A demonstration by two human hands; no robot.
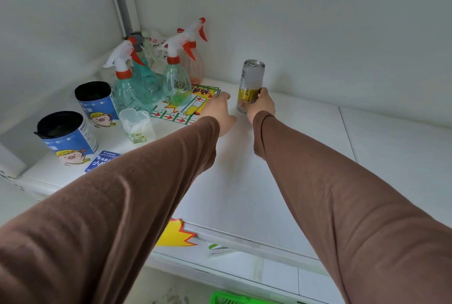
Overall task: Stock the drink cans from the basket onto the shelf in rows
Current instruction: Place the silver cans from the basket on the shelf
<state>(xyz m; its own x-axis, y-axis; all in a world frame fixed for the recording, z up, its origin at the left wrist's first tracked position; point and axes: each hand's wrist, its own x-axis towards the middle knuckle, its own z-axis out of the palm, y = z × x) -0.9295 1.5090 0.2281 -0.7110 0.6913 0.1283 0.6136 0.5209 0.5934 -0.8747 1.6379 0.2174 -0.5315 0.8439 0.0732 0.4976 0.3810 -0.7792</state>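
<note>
A tall slim drink can (252, 78), silver on top and yellow below, stands upright near the back wall of the white shelf (244, 181). My right hand (260, 104) grips its lower part. My left hand (219, 110) reaches forward just left of the can, holding nothing, its fingers over the edge of a printed sheet. The green basket (227, 298) shows only as a corner at the bottom edge, below the shelf.
Three spray bottles (176, 78) crowd the back left corner. Two blue canisters with black tops (66, 137) and a clear plastic cup (137, 124) stand at the left. A printed sheet with red arrows (186, 108) lies flat. A yellow price tag (175, 234) hangs on the shelf's front edge.
</note>
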